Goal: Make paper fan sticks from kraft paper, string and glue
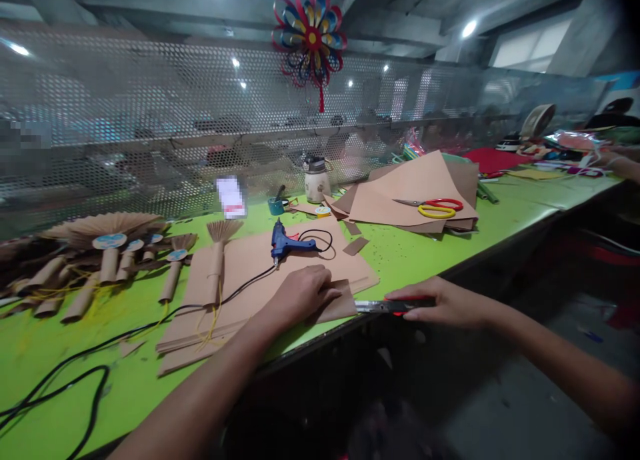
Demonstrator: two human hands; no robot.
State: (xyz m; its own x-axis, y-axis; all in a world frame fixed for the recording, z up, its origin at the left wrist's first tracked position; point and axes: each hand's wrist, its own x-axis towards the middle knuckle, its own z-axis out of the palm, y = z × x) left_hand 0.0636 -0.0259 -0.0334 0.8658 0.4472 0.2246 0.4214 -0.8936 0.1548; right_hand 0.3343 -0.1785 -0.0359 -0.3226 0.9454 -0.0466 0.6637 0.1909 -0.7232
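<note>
At the table's front edge, my left hand (307, 290) holds a folded piece of brown kraft paper (337, 305), its fingers curled and partly hidden. My right hand (440, 302) is wrapped round a black and red stapler (383, 306) with a metal nose, whose tip meets the paper's right edge. Behind my left hand, a blue glue gun (290, 241) lies on a stack of brown paper sheets (250, 263). A pleated paper fan piece with a rolled handle (215, 273) and yellow string rests on the stack's left side.
More paper fan pieces (107, 247) with yellow strings are heaped at the left. A black cord (125, 333) runs across the green table (130, 393). Red-and-yellow scissors (435, 207) lie on large brown sheets (400, 190), near a white bottle (317, 183). Another person's arm (625, 163) shows far right.
</note>
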